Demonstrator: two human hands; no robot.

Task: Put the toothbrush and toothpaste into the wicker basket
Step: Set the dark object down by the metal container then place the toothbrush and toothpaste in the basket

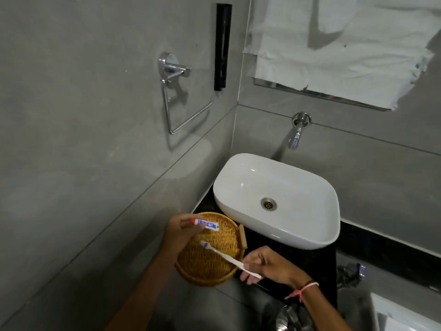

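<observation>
A round wicker basket (pixel 205 268) sits on the dark counter left of the sink, its front edge hanging past the counter. My left hand (pixel 180 234) holds a small toothpaste tube (pixel 207 224) with a red cap over the basket's far side. My right hand (pixel 269 265) grips the handle end of a white toothbrush (pixel 224 256), whose blue-and-white head points left over the middle of the basket. Neither item touches the basket floor as far as I can tell.
A white vessel sink (pixel 307 225) stands right of the basket under a wall tap (pixel 296 137). A wooden brush (pixel 243 235) lies between basket and sink. A chrome towel ring (pixel 176 72) hangs on the left tiled wall. A paper-covered mirror (pixel 334 48) is above.
</observation>
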